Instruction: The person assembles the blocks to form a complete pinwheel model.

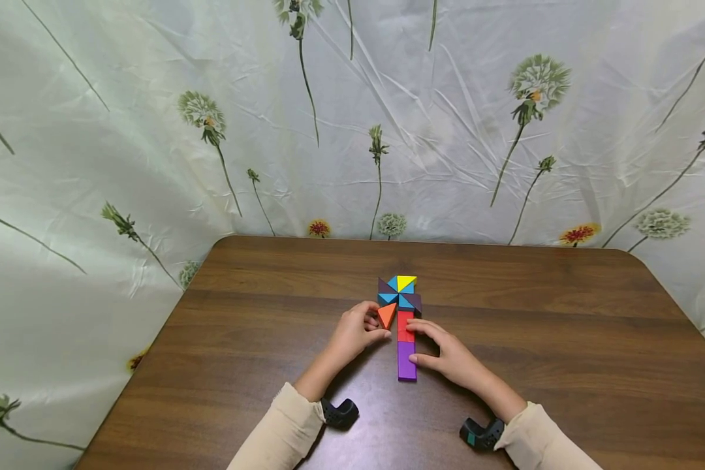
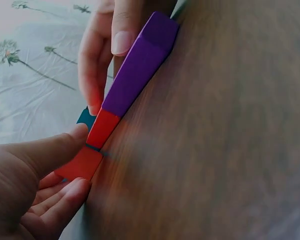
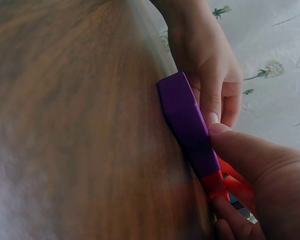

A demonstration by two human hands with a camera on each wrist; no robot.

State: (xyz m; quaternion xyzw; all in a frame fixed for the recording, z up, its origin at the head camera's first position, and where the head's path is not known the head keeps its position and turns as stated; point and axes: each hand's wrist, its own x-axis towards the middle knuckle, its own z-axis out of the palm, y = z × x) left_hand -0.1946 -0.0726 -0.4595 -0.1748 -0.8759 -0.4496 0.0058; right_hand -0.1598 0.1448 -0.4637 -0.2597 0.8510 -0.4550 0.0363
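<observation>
My left hand [image 1: 357, 329] pinches an orange triangular block [image 1: 386, 315] between thumb and fingers, at the lower left of a pinwheel of blue, yellow and dark triangular blocks [image 1: 407, 282]. Below the pinwheel, a red block [image 1: 406, 326] and a purple block [image 1: 407, 362] lie end to end in a straight column. My right hand [image 1: 455, 356] lies along the column's right side, its fingertips touching the red block and its thumb touching the purple one. In the left wrist view the orange block [image 2: 82, 161] sits close beside the red block [image 2: 104, 128].
A brown wooden table [image 1: 258, 365] lies under the blocks. Behind it hangs a pale curtain [image 1: 329, 176] printed with dandelions. Black devices [image 1: 341, 414] are worn at both wrists.
</observation>
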